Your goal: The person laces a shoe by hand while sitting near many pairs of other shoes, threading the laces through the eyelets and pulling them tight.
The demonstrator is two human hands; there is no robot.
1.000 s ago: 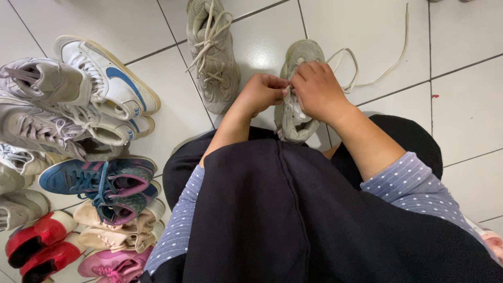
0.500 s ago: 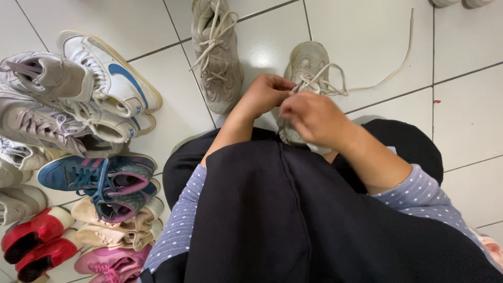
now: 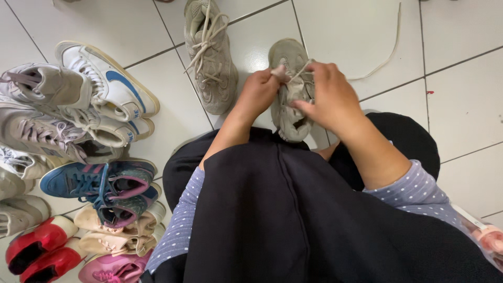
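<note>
Hands shifted lower, grey sneaker (image 3: 290,99) between both hands' fingers (image 3: 306,105)

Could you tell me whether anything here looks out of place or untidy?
Yes. The beige sneaker between the left hand and right hand is only partly laced, and its shoelace trails loose across the white tiles. To the left, the pile of sneakers lies jumbled, shoes stacked askew on one another.
</note>
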